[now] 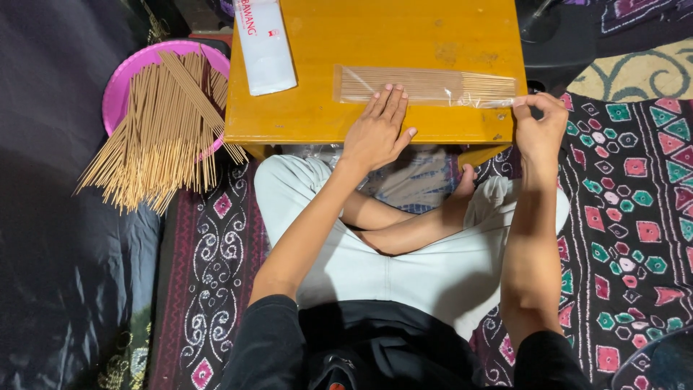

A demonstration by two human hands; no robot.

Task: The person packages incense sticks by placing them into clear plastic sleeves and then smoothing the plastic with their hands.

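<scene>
A clear plastic sleeve filled with thin tan incense sticks point(433, 86) lies lengthwise on a low yellow wooden table point(325, 112). My left hand point(377, 130) rests flat on the table, its fingertips pressing the sleeve's near edge at the middle. My right hand point(538, 123) is at the table's right corner, thumb and fingers pinched on the open end of the sleeve. I sit cross-legged in pale trousers under the table.
A pink round basin point(123, 83) at the left holds a large loose heap of incense sticks point(162, 133) spilling over its rim. A white flat packet point(264, 47) lies on the table's far left. A patterned dark rug point(635, 195) covers the floor.
</scene>
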